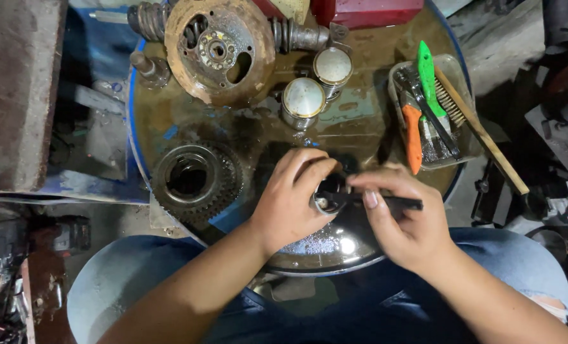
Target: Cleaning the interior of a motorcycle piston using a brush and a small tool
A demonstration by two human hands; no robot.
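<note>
A small dark cylindrical part (327, 194) is gripped in the left hand (290, 204), whose fingers are curled around it just above the near edge of the oily drum top (360, 127). A thin black tool (386, 202) is pinched in the right hand (402, 220), and its tip is pressed into the open end of the part; the step in hand is judged to be the scraping or cleaning of the part's inside. A steady grip and a slow turn of the part would be called for next. Left of the hands a large toothed gear (195, 178) is laid flat. Farther off, two pistons (316, 83) are stood side by side, and a tray (457, 67) of brushes is set at the right. A rusty round plate (219, 48) is seen at the far edge.
</note>
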